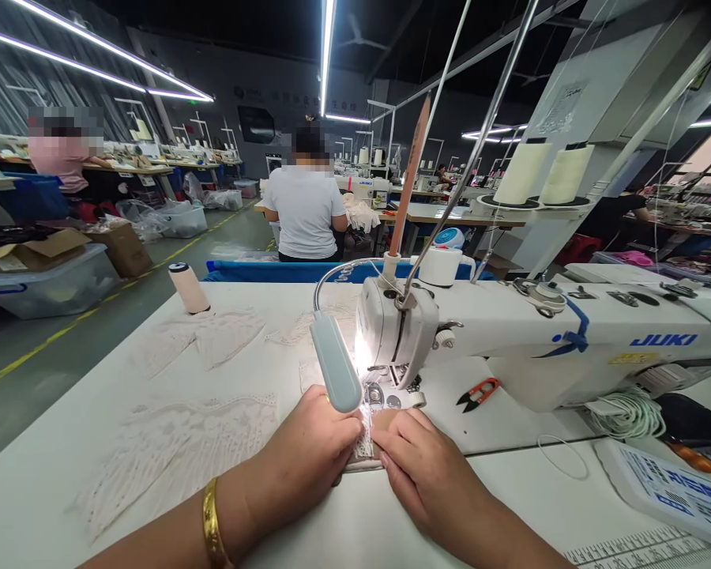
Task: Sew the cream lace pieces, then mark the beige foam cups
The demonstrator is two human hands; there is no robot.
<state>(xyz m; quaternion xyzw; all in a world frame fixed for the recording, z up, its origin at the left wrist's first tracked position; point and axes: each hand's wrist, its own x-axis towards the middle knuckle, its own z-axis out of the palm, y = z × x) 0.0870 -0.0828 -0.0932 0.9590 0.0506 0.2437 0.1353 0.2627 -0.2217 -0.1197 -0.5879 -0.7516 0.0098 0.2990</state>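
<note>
Both hands work close to the needle of a white sewing machine (398,324). My left hand (308,446) is closed, its thumb and fingers pinching the edge of a piece of pale lace fabric (364,448). From the other side my right hand (423,466) presses its gathered fingertips onto the same lace, just in front of the presser foot. A grey lamp head (336,363) hangs over the left fingers and lights the needle area, hiding part of it. More lace pieces (178,442) lie flat on the table to the left.
Red-handled thread snips (479,393) lie right of the needle. A thread spool (188,288) stands at the table's back left. Coiled pale cord (625,412), a white-and-blue box (667,490) and a clear ruler (645,547) are at right. A person in white (306,209) sits ahead.
</note>
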